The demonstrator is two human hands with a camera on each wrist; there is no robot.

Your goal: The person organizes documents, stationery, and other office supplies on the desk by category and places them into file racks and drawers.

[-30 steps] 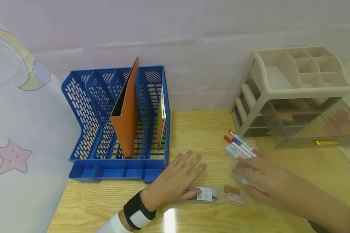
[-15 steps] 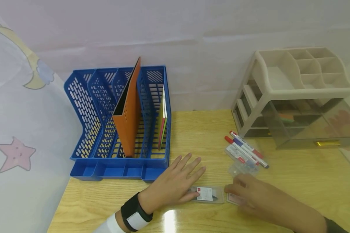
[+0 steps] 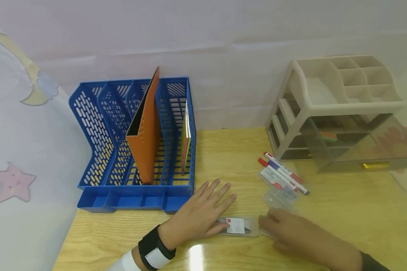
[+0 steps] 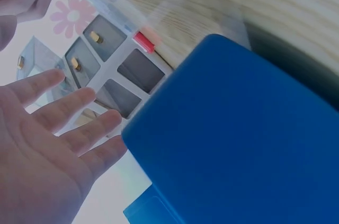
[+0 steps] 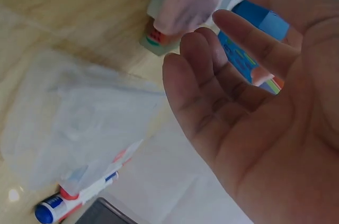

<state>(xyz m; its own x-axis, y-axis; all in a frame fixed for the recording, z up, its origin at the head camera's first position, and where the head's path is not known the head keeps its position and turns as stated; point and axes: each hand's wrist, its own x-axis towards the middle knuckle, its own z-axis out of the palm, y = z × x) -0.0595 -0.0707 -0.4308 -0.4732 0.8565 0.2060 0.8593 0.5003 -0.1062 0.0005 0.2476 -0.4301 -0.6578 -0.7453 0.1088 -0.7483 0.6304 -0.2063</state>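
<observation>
My left hand (image 3: pixel 198 218) lies with its fingers spread straight beside the blue file rack, its thumb over a clear plastic case (image 3: pixel 235 226) with a white label. In the left wrist view, the left palm and fingers (image 4: pixel 61 105) show with nothing held. My right hand (image 3: pixel 288 229) is low over the table just right of that case, covering most of the small blocks there. The right wrist view shows its fingers loosely bent, near a pink block (image 5: pixel 185 9) that looks like an eraser and a green-and-orange one (image 5: pixel 153 38).
A blue file rack (image 3: pixel 135 191) at left holds an orange folder (image 3: pixel 149 139) and thin booklets (image 3: pixel 187 143). Several marker pens (image 3: pixel 281 171) lie on clear packages (image 3: pixel 281 197). At right stands a beige drawer organizer (image 3: pixel 325 109) with a transparent drawer (image 3: pixel 352 165) pulled out.
My right hand has moved from the clear package beside the markers toward the erasers, down and to the left. The left hand stays almost where it was.
</observation>
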